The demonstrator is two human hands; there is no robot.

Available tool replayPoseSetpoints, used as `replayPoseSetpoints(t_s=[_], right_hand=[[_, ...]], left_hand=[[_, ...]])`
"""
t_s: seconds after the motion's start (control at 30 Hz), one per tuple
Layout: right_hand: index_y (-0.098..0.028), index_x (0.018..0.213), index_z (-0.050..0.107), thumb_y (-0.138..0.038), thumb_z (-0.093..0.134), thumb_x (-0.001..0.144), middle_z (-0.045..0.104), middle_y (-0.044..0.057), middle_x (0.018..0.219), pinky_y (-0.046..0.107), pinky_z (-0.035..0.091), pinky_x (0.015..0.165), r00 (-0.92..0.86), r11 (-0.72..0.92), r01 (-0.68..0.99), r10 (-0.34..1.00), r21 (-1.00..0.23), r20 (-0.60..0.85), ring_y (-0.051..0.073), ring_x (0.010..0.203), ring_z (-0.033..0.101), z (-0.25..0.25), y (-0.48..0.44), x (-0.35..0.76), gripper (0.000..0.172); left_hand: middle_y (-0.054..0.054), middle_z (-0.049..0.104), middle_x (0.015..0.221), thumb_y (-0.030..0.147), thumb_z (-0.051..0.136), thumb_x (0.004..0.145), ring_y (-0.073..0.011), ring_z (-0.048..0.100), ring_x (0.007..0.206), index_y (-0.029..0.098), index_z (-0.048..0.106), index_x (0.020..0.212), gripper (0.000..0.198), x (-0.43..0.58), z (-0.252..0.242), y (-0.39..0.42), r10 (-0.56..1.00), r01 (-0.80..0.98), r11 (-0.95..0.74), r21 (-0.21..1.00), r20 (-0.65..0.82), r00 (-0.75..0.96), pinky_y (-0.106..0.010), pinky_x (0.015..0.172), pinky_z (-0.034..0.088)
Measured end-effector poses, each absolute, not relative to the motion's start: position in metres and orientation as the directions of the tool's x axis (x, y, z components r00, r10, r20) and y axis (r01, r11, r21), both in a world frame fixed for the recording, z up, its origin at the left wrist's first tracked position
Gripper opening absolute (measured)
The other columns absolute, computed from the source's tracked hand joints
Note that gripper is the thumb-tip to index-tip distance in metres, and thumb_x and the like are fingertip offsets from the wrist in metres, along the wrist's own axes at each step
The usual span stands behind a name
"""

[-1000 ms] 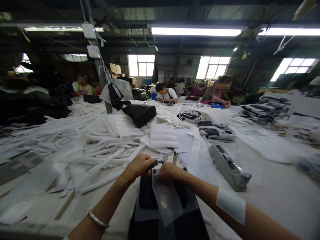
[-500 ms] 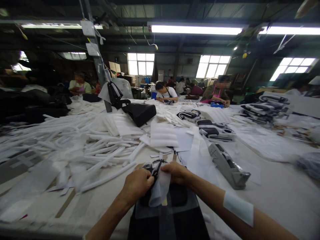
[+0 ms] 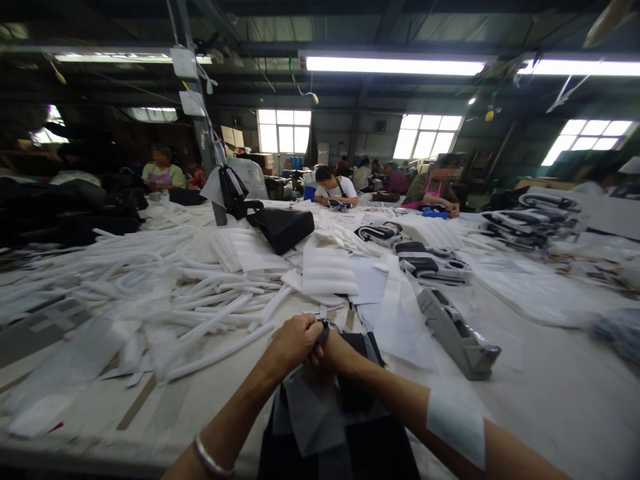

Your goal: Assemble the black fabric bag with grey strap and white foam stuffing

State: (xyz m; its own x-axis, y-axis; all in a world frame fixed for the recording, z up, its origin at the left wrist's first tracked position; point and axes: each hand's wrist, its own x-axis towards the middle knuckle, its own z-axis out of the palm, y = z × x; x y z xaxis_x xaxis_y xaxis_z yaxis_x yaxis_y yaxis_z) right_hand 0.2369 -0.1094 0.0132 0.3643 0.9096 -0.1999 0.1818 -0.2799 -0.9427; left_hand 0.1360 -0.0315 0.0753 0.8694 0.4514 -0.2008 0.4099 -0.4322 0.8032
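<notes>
The strap looks the likeliest thing to give trouble: the left hand has only a short dark end of it pinched between thumb and fingers, so a weak grip or a sharp tug could let it slip. The right hand is curled close against the left, its fingers hidden, and I cannot tell what it holds. The sheet could crease or tear, since it is thin and its lower corner hangs loose below the hands; a pull on it while the strap is being worked would be enough. The bag could also shift if both hands drag at its top, as neither forearm appears to press it down. It lies on the table straight in front of the person, running out of view at the bottom, with the tubes to its left and the dispenser to its right, apart from it. It is black and broad, with a flat, smooth-looking lower part, while the sheet over it is greyish, see-through and wrinkled. Its top is largely covered by the hands.
</notes>
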Motion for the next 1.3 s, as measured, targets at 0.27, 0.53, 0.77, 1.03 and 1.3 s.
replayPoseSetpoints(t_s=[0.27, 0.53, 0.77, 1.03, 1.3], right_hand=[[-0.013, 0.074, 0.058, -0.015, 0.053, 0.080, 0.062, 0.003, 0.059, 0.032, 0.059, 0.058, 0.348, -0.460, -0.329, 0.753, -0.825, -0.559, 0.014, 0.052, 0.063, 0.027, -0.126, 0.239, 0.007], [-0.011, 0.084, 0.057, -0.009, 0.046, 0.084, 0.062, 0.002, 0.062, 0.035, 0.061, 0.058, 0.406, -0.368, -0.520, 0.687, -0.771, -0.602, 0.014, 0.054, 0.063, 0.033, -0.134, 0.239, 0.011], [-0.007, 0.089, 0.060, -0.008, 0.045, 0.086, 0.065, 0.005, 0.066, 0.035, 0.060, 0.059, 0.382, -0.319, -0.613, 0.681, -0.723, -0.625, 0.016, 0.054, 0.064, 0.031, -0.135, 0.242, 0.015], [-0.007, 0.098, 0.059, -0.012, 0.043, 0.092, 0.069, 0.008, 0.074, 0.032, 0.059, 0.064, 0.378, -0.229, -0.699, 0.686, -0.677, -0.622, 0.017, 0.062, 0.068, 0.027, -0.131, 0.248, 0.018], [-0.007, 0.092, 0.060, -0.005, 0.052, 0.085, 0.068, 0.006, 0.068, 0.035, 0.060, 0.067, 0.371, -0.237, -0.694, 0.691, -0.679, -0.621, 0.019, 0.062, 0.069, 0.017, -0.125, 0.248, 0.011]], left_hand=[[-0.011, 0.073, 0.094, 0.025, 0.037, 0.090, -0.0267, 0.068, 0.088, 0.020, 0.065, 0.091, 0.029, 0.105, 0.071, -0.045, 0.494, 0.480, -0.821, 0.309, -0.039, 0.869, -0.035, 0.074, 0.046], [-0.013, 0.071, 0.105, 0.016, 0.043, 0.088, -0.0286, 0.062, 0.105, 0.015, 0.070, 0.094, 0.028, 0.091, 0.063, -0.035, 0.493, 0.472, -0.870, 0.143, 0.227, 0.840, -0.045, 0.098, 0.038], [-0.008, 0.065, 0.125, 0.020, 0.055, 0.085, -0.0247, 0.055, 0.121, 0.019, 0.071, 0.074, 0.019, 0.100, 0.064, -0.044, 0.498, 0.378, -0.834, 0.401, 0.255, 0.829, -0.040, 0.107, 0.036], [-0.010, 0.054, 0.140, 0.021, 0.057, 0.083, -0.0277, 0.044, 0.134, 0.020, 0.072, 0.073, 0.018, 0.091, 0.049, -0.042, 0.553, 0.438, -0.785, 0.438, 0.176, 0.815, -0.045, 0.114, 0.030], [-0.009, 0.061, 0.133, 0.022, 0.062, 0.078, -0.0281, 0.049, 0.130, 0.022, 0.072, 0.068, 0.014, 0.083, 0.037, -0.034, 0.525, 0.409, -0.762, 0.501, 0.108, 0.844, -0.043, 0.110, 0.034]])
